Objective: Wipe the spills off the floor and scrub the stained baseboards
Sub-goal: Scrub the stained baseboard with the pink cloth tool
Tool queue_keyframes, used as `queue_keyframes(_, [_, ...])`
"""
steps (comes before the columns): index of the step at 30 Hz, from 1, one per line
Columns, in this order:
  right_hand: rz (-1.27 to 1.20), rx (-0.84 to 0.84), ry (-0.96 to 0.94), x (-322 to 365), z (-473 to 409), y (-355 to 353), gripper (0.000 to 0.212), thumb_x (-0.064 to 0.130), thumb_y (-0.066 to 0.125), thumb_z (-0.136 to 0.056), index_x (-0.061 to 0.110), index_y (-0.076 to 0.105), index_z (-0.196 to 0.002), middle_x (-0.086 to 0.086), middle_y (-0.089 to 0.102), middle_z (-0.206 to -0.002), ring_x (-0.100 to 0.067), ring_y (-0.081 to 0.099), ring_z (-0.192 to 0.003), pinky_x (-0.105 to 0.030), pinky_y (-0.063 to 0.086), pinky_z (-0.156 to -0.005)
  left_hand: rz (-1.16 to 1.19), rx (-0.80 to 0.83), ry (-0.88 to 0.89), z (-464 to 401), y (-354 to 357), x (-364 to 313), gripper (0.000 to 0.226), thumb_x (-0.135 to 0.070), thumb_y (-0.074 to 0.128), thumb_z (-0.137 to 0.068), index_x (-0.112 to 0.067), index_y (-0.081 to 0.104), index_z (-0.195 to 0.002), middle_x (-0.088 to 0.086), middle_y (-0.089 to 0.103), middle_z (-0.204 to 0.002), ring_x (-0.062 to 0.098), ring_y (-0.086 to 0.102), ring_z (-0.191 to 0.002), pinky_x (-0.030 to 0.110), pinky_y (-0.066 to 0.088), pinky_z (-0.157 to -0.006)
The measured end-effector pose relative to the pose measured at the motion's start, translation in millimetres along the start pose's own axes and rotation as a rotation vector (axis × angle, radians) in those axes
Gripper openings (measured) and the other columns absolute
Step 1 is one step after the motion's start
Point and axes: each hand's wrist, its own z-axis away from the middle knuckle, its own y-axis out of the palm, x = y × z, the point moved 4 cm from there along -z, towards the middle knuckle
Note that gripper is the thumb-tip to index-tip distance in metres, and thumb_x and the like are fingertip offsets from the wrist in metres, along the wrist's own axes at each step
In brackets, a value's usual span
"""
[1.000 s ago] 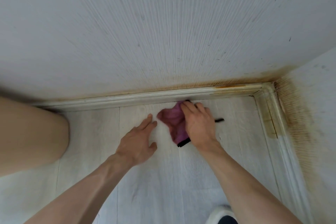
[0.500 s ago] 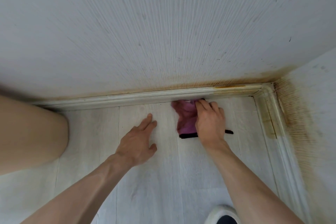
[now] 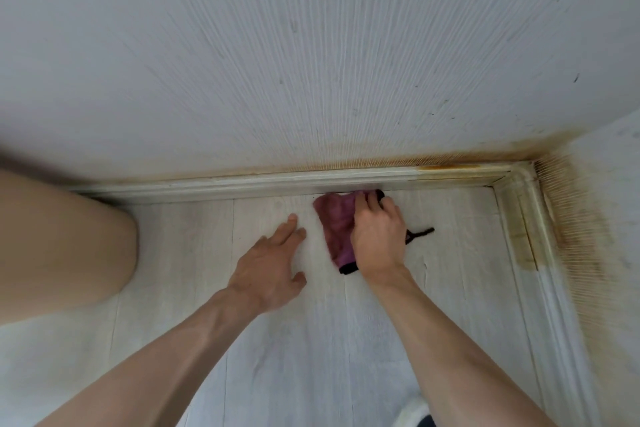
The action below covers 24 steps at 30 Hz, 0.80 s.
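Baseboard (image 3: 277, 182) stained brown toward the corner. Right hand (image 3: 375, 239) presses cloth (image 3: 334, 229) against it; left hand (image 3: 268, 272) spread flat on floor (image 3: 298, 357), knee (image 3: 65, 243) nearby.

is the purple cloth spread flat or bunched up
Bunched: the purple cloth lies creased and folded under the right hand, pushed against the baseboard.
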Motion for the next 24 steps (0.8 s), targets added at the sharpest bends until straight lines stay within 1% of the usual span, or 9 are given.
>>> queue_keyframes(2, [-0.02,0.032,-0.069,22,-4,0,0.02,-0.006,0.063,-0.068,0.006,0.071,-0.081,-0.01,0.069,-0.074,-0.028,0.062,-0.072,-0.034,0.053,-0.062,0.006,0.007,-0.002,3,-4,-3,0.082,-0.038,0.059,-0.099,-0.032,0.009,-0.164,-0.014,-0.013,-0.171,0.017,0.024,-0.154,0.032,0.02,-0.124])
queue_keyframes(4, [-0.044,0.04,-0.125,29,-1,0,0.019,-0.003,0.064,-0.07,0.008,0.073,-0.084,-0.009,0.07,-0.078,-0.027,0.064,-0.075,-0.034,0.053,-0.063,0.0,-0.017,0.028,4,-5,-6,0.082,-0.036,0.06,-0.098,-0.036,0.01,-0.163,-0.014,-0.008,-0.172,0.017,0.033,-0.148,0.03,0.025,-0.12])
queue_keyframes(5, [-0.06,0.039,-0.134,26,-1,2,0.021,-0.003,0.066,-0.071,0.008,0.073,-0.088,-0.009,0.071,-0.083,-0.028,0.064,-0.078,-0.034,0.053,-0.063,0.002,-0.022,0.03,3,-5,-4,0.082,-0.036,0.06,-0.098,-0.036,0.011,-0.163,-0.014,-0.007,-0.172,0.017,0.034,-0.148,0.03,0.024,-0.12])
queue_keyframes(8, [-0.04,-0.003,-0.109,-6,6,3,0.025,0.001,0.074,-0.079,0.011,0.073,-0.102,-0.006,0.071,-0.103,-0.028,0.064,-0.085,-0.039,0.053,-0.07,-0.003,-0.016,0.025,2,0,1,0.083,-0.036,0.06,-0.098,-0.032,0.01,-0.164,-0.014,-0.015,-0.17,0.013,0.019,-0.156,0.031,0.015,-0.126])
queue_keyframes(10, [-0.027,-0.012,-0.015,-28,8,0,0.021,0.012,0.071,-0.088,0.011,0.071,-0.11,-0.007,0.067,-0.113,-0.03,0.061,-0.09,-0.043,0.052,-0.075,-0.007,-0.008,0.027,-1,4,5,0.084,-0.037,0.059,-0.099,-0.029,0.007,-0.165,-0.015,-0.019,-0.169,0.01,0.007,-0.159,0.032,0.008,-0.129])
queue_keyframes(12, [-0.007,-0.002,0.051,-33,9,-2,0.023,0.018,0.068,-0.091,0.01,0.069,-0.113,-0.009,0.064,-0.116,-0.032,0.059,-0.093,-0.045,0.05,-0.076,-0.005,-0.008,0.029,0,6,6,0.084,-0.037,0.058,-0.1,-0.028,0.006,-0.165,-0.014,-0.021,-0.169,0.009,0.002,-0.159,0.032,0.006,-0.129])
queue_keyframes(17, [-0.01,0.003,0.048,-21,-1,-1,0.015,0.018,0.069,-0.088,0.011,0.069,-0.102,-0.01,0.06,-0.106,-0.032,0.055,-0.087,-0.044,0.045,-0.071,-0.007,-0.016,0.033,-1,5,6,0.083,-0.037,0.058,-0.1,-0.029,0.007,-0.165,-0.014,-0.02,-0.169,0.009,0.003,-0.158,0.031,0.005,-0.129])
queue_keyframes(21, [0.016,-0.004,-0.04,13,-3,1,0.016,0.01,0.074,-0.081,0.011,0.07,-0.097,-0.01,0.061,-0.099,-0.032,0.056,-0.079,-0.042,0.044,-0.066,-0.019,-0.014,0.037,-3,5,6,0.084,-0.038,0.057,-0.1,-0.029,0.005,-0.165,-0.012,-0.02,-0.169,0.01,0.003,-0.159,0.031,0.005,-0.127])
queue_keyframes(24, [0.043,0.01,-0.06,1,-1,2,0.024,0.013,0.072,-0.085,0.017,0.072,-0.11,-0.011,0.06,-0.098,-0.033,0.057,-0.074,-0.042,0.043,-0.066,-0.025,-0.003,0.042,-3,5,7,0.083,-0.037,0.056,-0.1,-0.029,0.005,-0.165,-0.013,-0.021,-0.169,0.009,0.002,-0.159,0.032,0.004,-0.128])
